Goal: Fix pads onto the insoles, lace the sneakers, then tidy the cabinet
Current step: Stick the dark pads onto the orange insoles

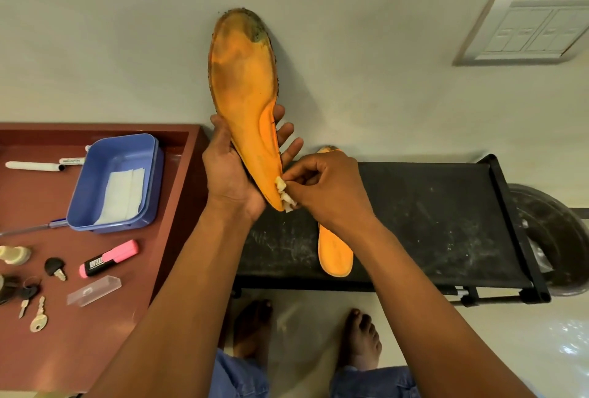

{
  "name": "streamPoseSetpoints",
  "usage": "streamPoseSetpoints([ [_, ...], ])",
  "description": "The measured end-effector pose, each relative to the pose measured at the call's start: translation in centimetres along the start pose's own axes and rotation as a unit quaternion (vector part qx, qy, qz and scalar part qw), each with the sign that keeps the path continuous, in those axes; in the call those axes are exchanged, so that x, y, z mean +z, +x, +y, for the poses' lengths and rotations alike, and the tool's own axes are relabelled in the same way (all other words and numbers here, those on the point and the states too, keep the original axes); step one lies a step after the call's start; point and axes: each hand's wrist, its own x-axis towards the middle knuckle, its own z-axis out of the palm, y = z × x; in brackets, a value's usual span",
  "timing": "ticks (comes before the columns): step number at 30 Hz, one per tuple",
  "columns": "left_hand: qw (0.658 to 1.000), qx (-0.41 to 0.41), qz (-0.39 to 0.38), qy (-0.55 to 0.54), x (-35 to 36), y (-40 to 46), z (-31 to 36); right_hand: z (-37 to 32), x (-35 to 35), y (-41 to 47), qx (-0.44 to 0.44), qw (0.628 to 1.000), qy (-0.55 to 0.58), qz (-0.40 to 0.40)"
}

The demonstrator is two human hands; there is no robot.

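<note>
Left hand (230,171) gripping orange insole (245,91), right hand (328,187) pinching crumpled white pad (284,193)

The raised insole (243,91) looks like matt orange foam, stained brown, with a crumbly, dirt-crusted toe edge. A second insole (334,254) shows the same matt orange, with a stitched rim. The black shelf (430,219) beneath it looks like scuffed, dusty fabric. The blue tray (149,193) is smooth plastic holding white paper (122,195). The reddish-brown tabletop (95,334) has a slight sheen. The keys (39,319) are pale metal.
</note>
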Motion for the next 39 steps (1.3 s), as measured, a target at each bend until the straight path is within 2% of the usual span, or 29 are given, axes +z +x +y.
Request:
streamPoseSetpoints([
  [6,0.999,-0.004,0.006,0.046,0.5,-0.2,-0.2,-0.8,-0.3,-0.2,0.002,0.998,0.044,-0.054],
  [8,0.998,-0.011,0.002,0.058,0.9,-0.3,-0.6,-0.7,0.0,-0.2,-0.005,0.999,0.035,-0.006],
  [12,0.995,-0.04,-0.025,0.084,2.0,-0.7,-2.4,0.3,0.3,0.1,-0.05,0.985,-0.002,0.167],
  [14,0.994,-0.047,-0.037,0.087,2.4,-1.0,-3.0,0.6,-0.3,0.3,-0.06,0.978,-0.022,0.197],
  [15,0.995,-0.048,-0.038,0.084,2.3,-1.0,-3.1,0.6,-0.6,0.3,-0.052,0.983,-0.018,0.175],
  [19,0.997,-0.047,-0.023,0.06,1.7,-0.6,-2.4,-0.5,-1.8,0.2,-0.019,0.997,0.074,-0.02],
  [21,0.997,-0.047,-0.016,0.063,1.6,-0.5,-2.2,-0.8,-1.5,0.0,-0.025,0.997,0.066,-0.035],
  [25,0.994,-0.046,-0.001,0.096,2.1,-1.0,-2.6,-0.5,0.0,-0.3,-0.056,0.995,0.028,0.076],
  [30,0.985,-0.083,-0.021,0.151,3.4,-2.0,-4.1,0.0,-0.6,0.3,-0.087,0.959,0.016,0.268],
  [34,0.973,-0.108,-0.048,0.199,4.0,-2.3,-4.7,0.1,-1.8,0.4,-0.047,0.937,0.083,0.337],
  [36,0.972,-0.108,-0.05,0.205,4.0,-2.3,-4.5,0.1,-2.3,0.5,-0.038,0.941,0.095,0.323],
  [39,0.976,-0.094,-0.034,0.192,3.4,-1.9,-3.9,0.0,-2.1,0.4,-0.028,0.973,0.104,0.205],
])
